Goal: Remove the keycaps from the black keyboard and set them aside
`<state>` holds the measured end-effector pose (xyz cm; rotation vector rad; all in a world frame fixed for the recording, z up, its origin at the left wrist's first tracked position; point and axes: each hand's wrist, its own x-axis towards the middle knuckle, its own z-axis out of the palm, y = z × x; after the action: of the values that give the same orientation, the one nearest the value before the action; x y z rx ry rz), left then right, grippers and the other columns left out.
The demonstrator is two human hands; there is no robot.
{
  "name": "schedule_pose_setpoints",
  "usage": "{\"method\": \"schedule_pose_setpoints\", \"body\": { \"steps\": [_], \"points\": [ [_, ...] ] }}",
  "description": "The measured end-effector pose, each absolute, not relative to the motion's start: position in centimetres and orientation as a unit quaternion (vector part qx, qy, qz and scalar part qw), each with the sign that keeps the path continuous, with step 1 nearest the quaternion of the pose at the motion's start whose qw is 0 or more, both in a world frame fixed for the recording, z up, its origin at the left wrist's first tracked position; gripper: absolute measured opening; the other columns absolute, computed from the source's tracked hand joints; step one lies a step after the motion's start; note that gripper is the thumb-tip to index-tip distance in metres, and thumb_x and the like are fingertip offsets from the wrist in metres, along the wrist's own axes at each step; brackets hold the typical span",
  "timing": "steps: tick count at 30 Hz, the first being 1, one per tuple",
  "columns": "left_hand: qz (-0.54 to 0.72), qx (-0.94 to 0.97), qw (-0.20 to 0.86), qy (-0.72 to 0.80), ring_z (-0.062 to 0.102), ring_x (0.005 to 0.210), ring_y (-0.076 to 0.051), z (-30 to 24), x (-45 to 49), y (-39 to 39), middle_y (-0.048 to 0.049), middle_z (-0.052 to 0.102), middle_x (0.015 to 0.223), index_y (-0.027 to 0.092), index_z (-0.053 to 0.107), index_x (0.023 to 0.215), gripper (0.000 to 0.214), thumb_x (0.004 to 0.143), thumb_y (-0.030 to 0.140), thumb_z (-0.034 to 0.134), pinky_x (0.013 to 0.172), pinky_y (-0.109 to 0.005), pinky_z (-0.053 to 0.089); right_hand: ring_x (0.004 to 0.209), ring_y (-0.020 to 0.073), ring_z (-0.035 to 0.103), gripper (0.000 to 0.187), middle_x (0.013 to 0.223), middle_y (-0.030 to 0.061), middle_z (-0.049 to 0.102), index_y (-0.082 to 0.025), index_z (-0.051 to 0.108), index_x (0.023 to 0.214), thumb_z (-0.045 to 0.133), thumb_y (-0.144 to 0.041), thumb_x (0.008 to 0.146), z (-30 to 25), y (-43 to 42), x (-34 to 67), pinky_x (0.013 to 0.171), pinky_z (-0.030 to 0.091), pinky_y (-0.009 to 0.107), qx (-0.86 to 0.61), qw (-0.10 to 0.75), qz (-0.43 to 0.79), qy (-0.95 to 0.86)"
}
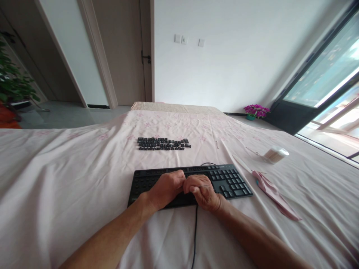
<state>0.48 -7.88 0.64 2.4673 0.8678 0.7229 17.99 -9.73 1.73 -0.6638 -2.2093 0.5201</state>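
Note:
A black keyboard (234,179) lies in front of me, its left part without keycaps and its right part with them. Over the middle of it, my left hand (168,186) is closed, its fingertips curled against my other hand; what they grip, if anything, is hidden. My right hand (203,192) is closed around a thin stick (202,185), perhaps a cotton swab, whose tip is covered by the fingers. Behind the keyboard, many loose black keycaps (161,144) lie in rough rows.
Pink patterned cloth (84,179) covers the surface. To the right are a clear tub of cotton swabs (276,154), a folded pink item (276,198) and a few thin sticks. A black cable (195,235) runs toward me. Purple flowers (255,111) stand by the wall.

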Motion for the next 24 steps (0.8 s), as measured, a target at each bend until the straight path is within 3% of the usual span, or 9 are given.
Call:
{"method": "schedule_pose_setpoints", "body": {
  "steps": [6, 14, 19, 24],
  "points": [
    [0.265, 0.893, 0.190, 0.310, 0.054, 0.073, -0.012, 0.7, 0.4, -8.3, -0.0015, 0.055, 0.079, 0.016, 0.060, 0.079, 0.029, 0.094, 0.030, 0.040, 0.066, -0.021, 0.039, 0.061, 0.0155, 0.056, 0.046, 0.064, 0.0037, 0.057, -0.020, 0.051, 0.071, 0.021, -0.044, 0.096, 2.1, -10.1, 17.8, 0.063, 0.045, 0.029, -0.255, 0.415, 0.208, -0.848],
    [0.285, 0.848, 0.276, 0.351, 0.055, 0.073, -0.013, 2.0, 0.4, -8.3, 0.0005, 0.058, 0.077, 0.018, 0.062, 0.077, 0.024, 0.089, 0.035, 0.051, 0.067, -0.022, 0.040, 0.057, 0.0134, 0.054, 0.050, 0.069, 0.0047, 0.060, -0.018, 0.060, 0.071, 0.026, -0.044, 0.096, 2.4, -10.2, 17.7, 0.059, 0.045, 0.027, -0.333, 0.454, 0.282, -0.777],
    [0.326, 0.809, 0.325, 0.365, 0.059, 0.081, -0.015, 1.7, 0.4, -8.1, 0.0002, 0.064, 0.084, 0.020, 0.066, 0.086, 0.008, 0.081, 0.021, 0.059, 0.074, -0.024, 0.043, 0.051, 0.0117, 0.047, 0.049, 0.070, 0.0041, 0.061, -0.018, 0.065, 0.075, 0.026, -0.041, 0.097, 2.1, -10.3, 17.6, 0.053, 0.043, 0.025, -0.406, 0.498, 0.277, -0.714],
    [0.380, 0.707, 0.434, 0.410, 0.062, 0.083, -0.015, 0.9, 0.2, -7.3, -0.0026, 0.067, 0.090, 0.019, 0.063, 0.102, 0.027, 0.076, 0.017, 0.061, 0.080, -0.027, 0.048, 0.069, 0.0166, 0.057, 0.045, 0.077, 0.0059, 0.065, -0.019, 0.066, 0.085, 0.026, -0.034, 0.097, 2.9, -10.4, 18.2, 0.070, 0.047, 0.030, -0.430, 0.516, 0.191, -0.716]
  ]
}}
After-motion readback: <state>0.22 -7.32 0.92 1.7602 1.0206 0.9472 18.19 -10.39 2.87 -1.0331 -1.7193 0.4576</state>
